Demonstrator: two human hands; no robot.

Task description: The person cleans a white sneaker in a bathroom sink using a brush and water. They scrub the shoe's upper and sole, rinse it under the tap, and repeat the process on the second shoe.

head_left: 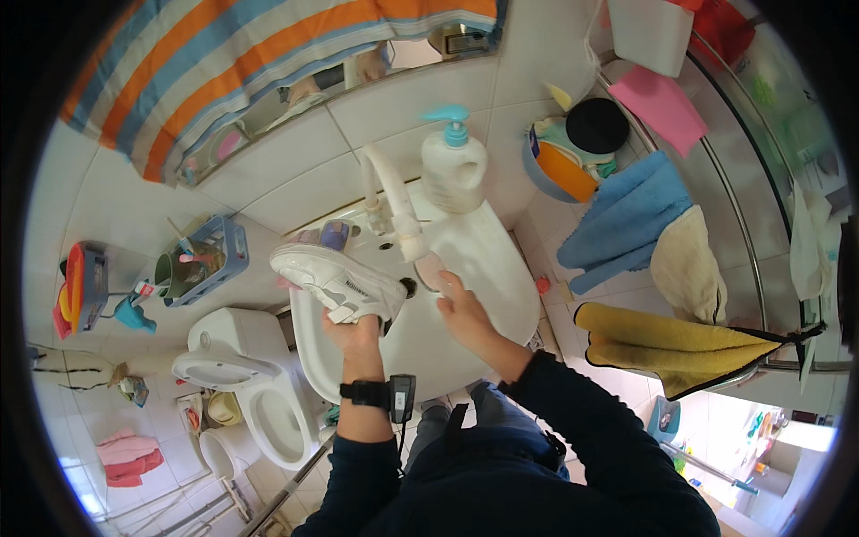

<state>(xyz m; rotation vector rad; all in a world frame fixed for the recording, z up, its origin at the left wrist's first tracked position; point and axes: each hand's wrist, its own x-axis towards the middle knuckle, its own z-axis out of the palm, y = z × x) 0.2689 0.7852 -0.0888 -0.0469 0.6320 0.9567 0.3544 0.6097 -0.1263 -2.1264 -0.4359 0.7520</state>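
Observation:
My left hand is inside the opening of a white sneaker, which it holds over the left side of the white washbasin. The sole faces up and away from me, and lettering marks the shoe's side. My right hand grips a small pale pink object, partly hidden by my fingers; whether it is a brush or soap I cannot tell. It is just below the end of the white faucet spout. The basin's dark drain shows between the shoe and my right hand.
A pump bottle stands on the basin's back right rim; a purple item sits behind the shoe. Blue and yellow towels hang at right. A toilet and a wall-mounted blue basket are at left.

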